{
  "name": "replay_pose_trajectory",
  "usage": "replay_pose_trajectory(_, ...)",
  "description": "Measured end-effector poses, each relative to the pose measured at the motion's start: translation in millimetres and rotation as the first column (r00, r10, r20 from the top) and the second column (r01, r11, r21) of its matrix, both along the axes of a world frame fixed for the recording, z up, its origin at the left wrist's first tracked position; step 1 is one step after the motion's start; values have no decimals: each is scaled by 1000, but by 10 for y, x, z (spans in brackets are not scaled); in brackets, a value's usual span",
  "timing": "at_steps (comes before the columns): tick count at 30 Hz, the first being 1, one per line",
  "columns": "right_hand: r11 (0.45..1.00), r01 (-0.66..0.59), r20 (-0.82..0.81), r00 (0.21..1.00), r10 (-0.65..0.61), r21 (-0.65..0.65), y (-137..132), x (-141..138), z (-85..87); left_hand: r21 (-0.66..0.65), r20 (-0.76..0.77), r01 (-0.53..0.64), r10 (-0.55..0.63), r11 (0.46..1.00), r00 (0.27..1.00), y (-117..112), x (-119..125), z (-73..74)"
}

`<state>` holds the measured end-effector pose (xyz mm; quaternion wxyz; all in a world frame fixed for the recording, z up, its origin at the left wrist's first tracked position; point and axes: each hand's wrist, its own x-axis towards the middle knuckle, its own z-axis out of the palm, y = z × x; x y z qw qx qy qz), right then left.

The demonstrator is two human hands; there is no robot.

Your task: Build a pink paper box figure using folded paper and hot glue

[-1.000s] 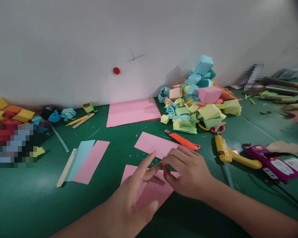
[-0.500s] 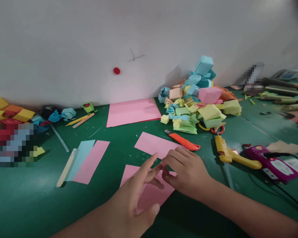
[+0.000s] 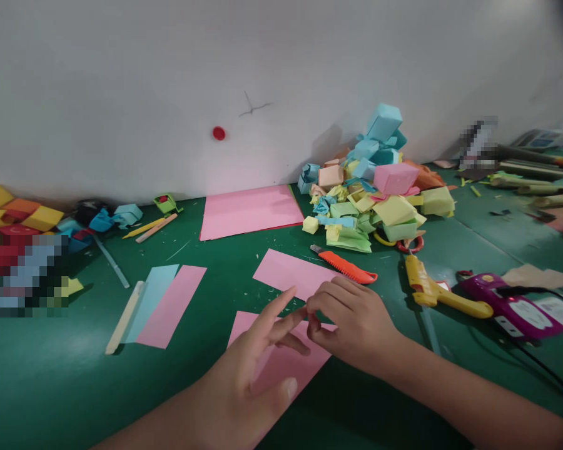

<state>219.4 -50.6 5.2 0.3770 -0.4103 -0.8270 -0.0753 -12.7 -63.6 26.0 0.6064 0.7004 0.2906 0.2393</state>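
Both my hands rest over a pink paper sheet [image 3: 281, 362] lying on the green mat. My left hand [image 3: 253, 369] has its fingers stretched out and apart, index pointing up-right, palm over the sheet. My right hand [image 3: 351, 322] is curled, its fingertips pinched together at the sheet's upper right edge, touching the left fingertips. A second pink piece [image 3: 291, 272] lies just beyond the hands, with an orange utility knife [image 3: 344, 265] beside it.
A heap of folded coloured paper boxes [image 3: 375, 187] stands at the back right. A yellow glue gun [image 3: 443, 294] and a purple one [image 3: 511, 306] lie right. A large pink sheet [image 3: 251, 211] lies by the wall; pink and blue strips [image 3: 162, 303] lie left.
The hands shifted only slightly over the pink sheet; the right fingertips stay pinched at its edge. Nothing else has moved.
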Motion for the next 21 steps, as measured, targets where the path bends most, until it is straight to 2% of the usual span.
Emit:
replay_pose_trajectory(6, 1000, -22, -69, 997, 22, 1, -25, 6, 47, -152, 95, 5, 10, 988, 995, 9, -20, 22)
replay_pose_trajectory(9, 998, -64, -142, 988, 62, -15, -36, 10, 101, -217, 162, 22, 13, 976, 987, 41, -35, -23)
replay_pose_trajectory(13, 988, -146, -308, 943, 124, -51, -71, 19, 206, -209, 342, 123, -45, 970, 939, 99, -28, -154)
replay_pose_trajectory(15, 978, -200, -369, 915, 164, -63, -93, 30, 268, -229, 422, 178, -67, 957, 904, 113, -17, -173)
replay_pose_trajectory(18, 958, -283, -415, 878, 238, -50, -117, 56, 345, -272, 501, 241, -77, 932, 862, 110, -2, -101)
replay_pose_trajectory(21, 946, -323, -440, 853, 280, -24, -128, 83, 372, -282, 516, 275, -96, 919, 851, 102, 5, 15)
